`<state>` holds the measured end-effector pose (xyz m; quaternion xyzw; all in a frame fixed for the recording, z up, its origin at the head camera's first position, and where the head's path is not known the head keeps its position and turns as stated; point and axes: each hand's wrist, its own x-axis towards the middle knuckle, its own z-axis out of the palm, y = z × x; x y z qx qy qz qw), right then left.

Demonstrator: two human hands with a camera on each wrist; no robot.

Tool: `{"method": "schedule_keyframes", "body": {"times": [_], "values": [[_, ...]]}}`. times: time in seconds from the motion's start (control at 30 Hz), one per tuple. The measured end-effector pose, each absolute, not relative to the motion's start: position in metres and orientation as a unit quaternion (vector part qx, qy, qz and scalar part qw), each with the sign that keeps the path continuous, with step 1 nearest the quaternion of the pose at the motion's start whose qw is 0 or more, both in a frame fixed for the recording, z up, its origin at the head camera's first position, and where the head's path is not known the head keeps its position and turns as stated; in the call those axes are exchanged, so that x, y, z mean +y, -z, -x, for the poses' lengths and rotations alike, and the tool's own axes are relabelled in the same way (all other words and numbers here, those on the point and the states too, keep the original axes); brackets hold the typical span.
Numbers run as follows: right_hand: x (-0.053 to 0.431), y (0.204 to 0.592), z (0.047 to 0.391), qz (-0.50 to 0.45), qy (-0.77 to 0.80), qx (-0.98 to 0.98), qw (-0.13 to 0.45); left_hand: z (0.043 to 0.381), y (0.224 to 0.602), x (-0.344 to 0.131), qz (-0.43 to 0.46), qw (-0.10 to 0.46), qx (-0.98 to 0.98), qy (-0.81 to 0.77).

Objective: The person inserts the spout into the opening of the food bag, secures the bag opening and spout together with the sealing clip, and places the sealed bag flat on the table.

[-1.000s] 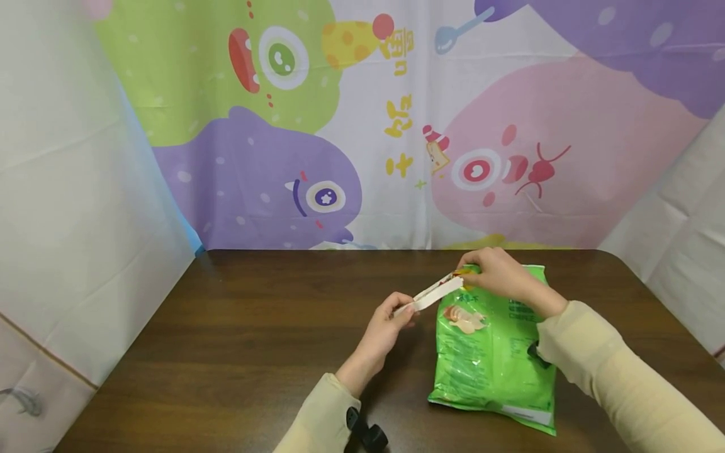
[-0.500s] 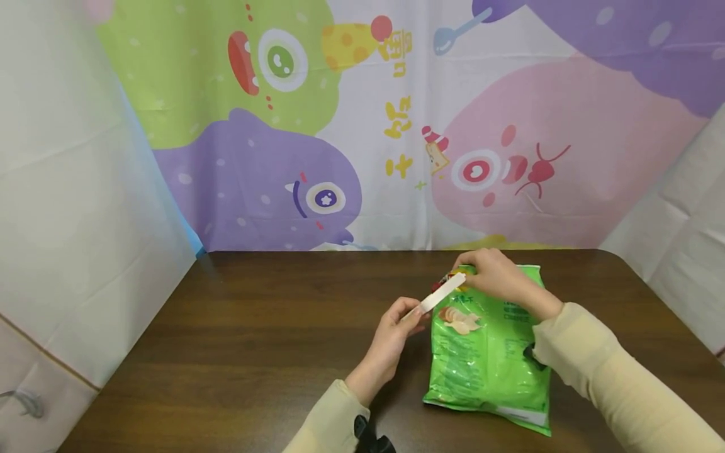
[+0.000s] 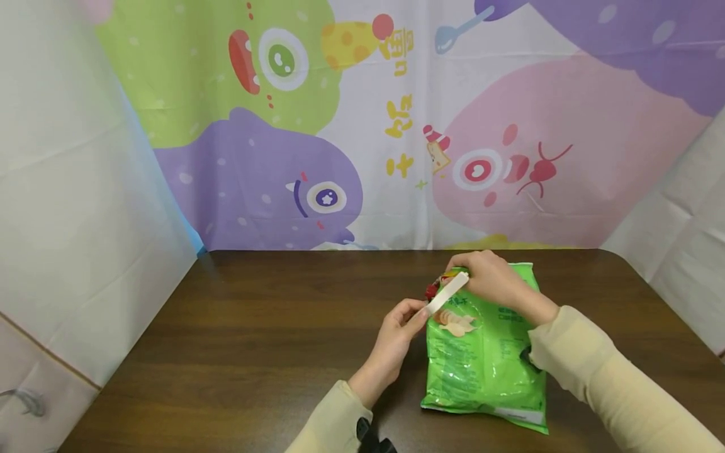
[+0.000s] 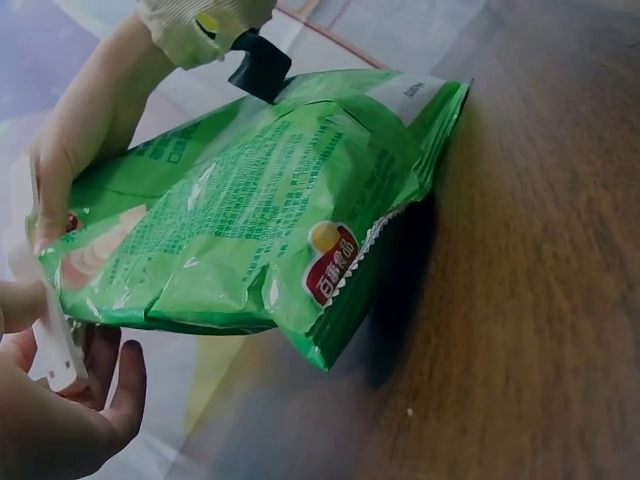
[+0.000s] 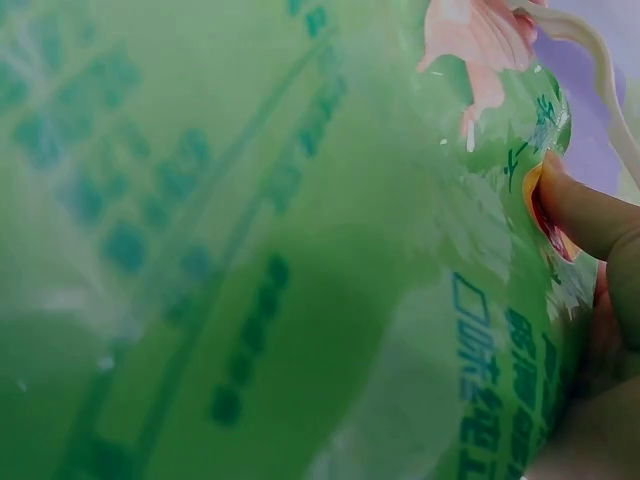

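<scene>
A puffed green snack bag (image 3: 487, 365) lies on the table with its printed side up. Its top end is pinched by my right hand (image 3: 495, 280), thumb on the front, as the right wrist view shows. My left hand (image 3: 391, 343) pinches one end of a long white plastic bag clip (image 3: 447, 294) between thumb and fingers. The clip lies slantwise at the bag's upper left corner, its far end by the right hand's thumb. In the left wrist view the clip (image 4: 62, 350) stands against the bag's edge (image 4: 150, 322); whether it is fastened cannot be made out.
The brown wooden table (image 3: 238, 352) stretches to the left of the bag. A cartoon-printed curtain (image 3: 396, 214) hangs along its back edge, and pale cloth (image 3: 85, 189) hangs at the left side. A dark wrist camera (image 3: 374, 437) sits on the left sleeve.
My left hand has moved right and slightly down with the clip. Two separate clip arms showed before; now one strip shows. The right hand and bag have shifted slightly left.
</scene>
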<state>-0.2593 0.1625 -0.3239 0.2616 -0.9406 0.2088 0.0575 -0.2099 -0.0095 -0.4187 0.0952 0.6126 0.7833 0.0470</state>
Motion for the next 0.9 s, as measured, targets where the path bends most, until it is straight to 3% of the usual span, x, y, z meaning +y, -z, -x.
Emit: {"method": "schedule_keyframes", "body": {"times": [0.6,0.9], "values": [[0.1561,0.3253,0.2565,-0.279,-0.215,-0.930,0.101,0.2067,0.4158,-0.0075,-0.080,0.007,0.597,-0.798],[0.1580,0.3285,0.2569,-0.288,-0.255,-0.918,0.091,0.2066,0.4188,-0.0072,-0.099,-0.039,0.634,-0.766]]}}
